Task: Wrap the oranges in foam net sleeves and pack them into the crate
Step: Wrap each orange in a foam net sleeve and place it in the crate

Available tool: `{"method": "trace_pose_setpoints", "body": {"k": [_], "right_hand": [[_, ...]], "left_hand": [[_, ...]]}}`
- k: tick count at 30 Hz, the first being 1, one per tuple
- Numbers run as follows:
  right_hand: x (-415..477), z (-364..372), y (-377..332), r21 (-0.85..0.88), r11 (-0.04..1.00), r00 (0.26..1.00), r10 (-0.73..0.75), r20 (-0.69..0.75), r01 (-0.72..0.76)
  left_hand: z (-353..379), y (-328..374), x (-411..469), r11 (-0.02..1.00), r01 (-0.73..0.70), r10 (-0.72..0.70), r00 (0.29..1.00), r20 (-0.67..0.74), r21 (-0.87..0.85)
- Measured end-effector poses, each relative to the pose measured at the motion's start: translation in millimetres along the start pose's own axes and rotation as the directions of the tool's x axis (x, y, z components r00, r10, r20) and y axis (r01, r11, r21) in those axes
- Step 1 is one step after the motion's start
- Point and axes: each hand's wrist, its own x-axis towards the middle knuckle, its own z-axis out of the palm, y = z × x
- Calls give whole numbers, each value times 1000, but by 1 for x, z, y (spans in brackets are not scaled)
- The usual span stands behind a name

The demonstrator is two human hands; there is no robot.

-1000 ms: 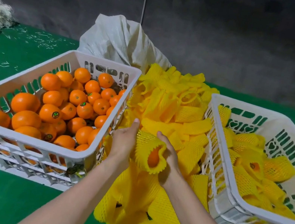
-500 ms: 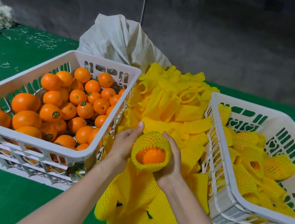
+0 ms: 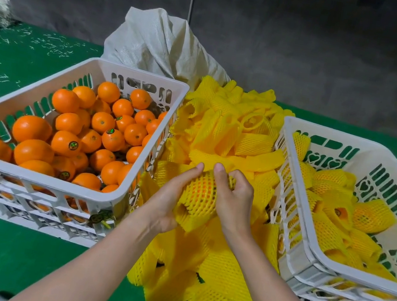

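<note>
left hand (image 3: 169, 199), right hand (image 3: 235, 201), both curled round 1 sleeved orange (image 3: 199, 195)

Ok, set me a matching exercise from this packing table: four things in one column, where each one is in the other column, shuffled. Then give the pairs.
Things
1. bare oranges
2. wrapped oranges
3. loose foam sleeves
4. orange being wrapped

Places
A. in the right crate
B. held between the left hand and the right hand
C. in the left crate
D. heaped between those crates

Pairs: 1-C, 2-A, 3-D, 4-B
</note>
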Motion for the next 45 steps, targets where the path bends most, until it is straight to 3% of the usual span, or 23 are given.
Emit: {"method": "trace_pose_setpoints", "body": {"k": [6,11,15,21,25,27,28,30,31,33,35,38,41,45], "right_hand": [[2,-3,-4,20,999,999,-29,44,29],[9,-7,-11,12,990,990,-138,24,138],[11,-10,-15,-10,975,973,-221,69,222],[16,-17,-19,22,970,958,-241,156,241],[10,-17,-14,6,959,953,-283,106,284],[9,-18,-7,33,990,980,-141,138,138],[7,-18,-7,90,996,983,4,184,-21],[1,-17,-4,281,878,895,285,345,-388],[-3,-18,-2,362,778,829,339,445,-513],[-13,-17,1,416,690,764,317,562,-592],[-20,-16,5,455,690,786,276,553,-563],[-22,-18,4,487,768,865,170,472,-416],[-23,-24,2,431,851,914,126,385,-299],[-20,-43,-2,346,919,962,105,254,-192]], "left_hand": [[-1,7,-2,999,9,-7,997,72,-31],[1,3,0,986,114,-98,986,132,-118],[-2,7,-2,976,218,-211,958,194,-12],[-1,16,-6,991,122,-129,981,148,56],[-1,24,-13,982,57,-79,989,121,178],[2,25,-17,969,16,-42,994,100,246],[3,24,-18,960,-12,-6,998,63,279],[6,22,-19,944,-78,81,997,4,320],[6,21,-19,934,-118,128,992,-7,337],[8,19,-19,908,-183,207,978,-24,376],[9,14,-18,889,-229,259,965,-25,397],[16,10,-21,872,-236,269,963,-17,429],[24,6,-22,782,-187,257,966,-34,594],[40,-6,-17,768,-156,219,975,-26,621]]}}
